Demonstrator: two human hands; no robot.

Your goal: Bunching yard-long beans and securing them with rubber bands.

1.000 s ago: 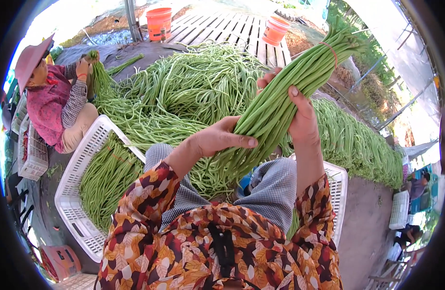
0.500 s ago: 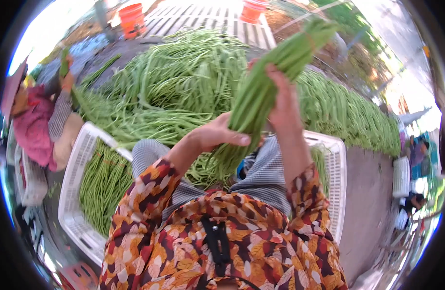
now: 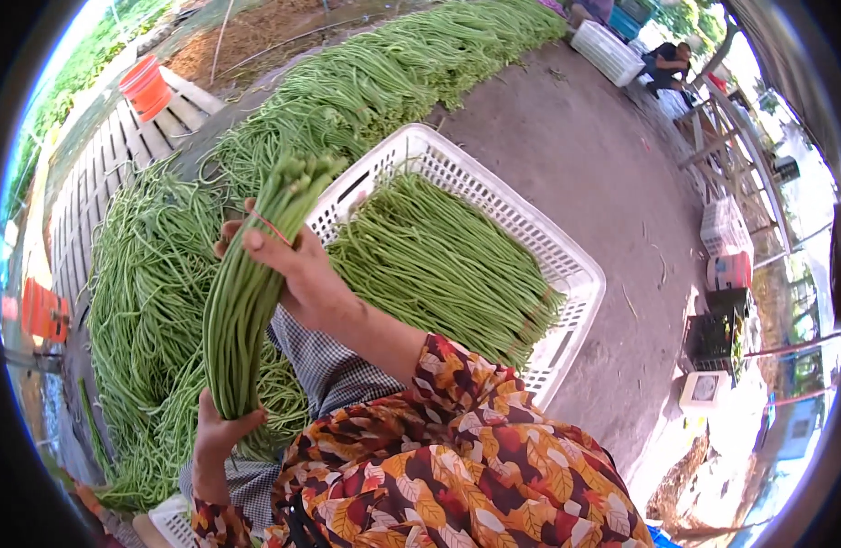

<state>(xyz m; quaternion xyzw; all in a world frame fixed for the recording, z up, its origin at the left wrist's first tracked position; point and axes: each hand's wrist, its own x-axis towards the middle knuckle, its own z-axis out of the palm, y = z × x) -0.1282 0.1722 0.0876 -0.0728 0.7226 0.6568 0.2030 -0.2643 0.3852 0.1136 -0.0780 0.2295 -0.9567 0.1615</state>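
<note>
Floor (image 3: 612,228) was kinda grey-brown, slatted boards (image 3: 119,137) off to the left, a wooden stand (image 3: 710,117) over on the right, and super bright daylight (image 3: 735,438) around the edges.

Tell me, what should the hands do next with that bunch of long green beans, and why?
Probably swing the bunch right, over the white crate. A red band is already around it, the right hand grips it near that band, the left hand holds it lower down, and similar long green beans already lie lined up in the crate.
</note>
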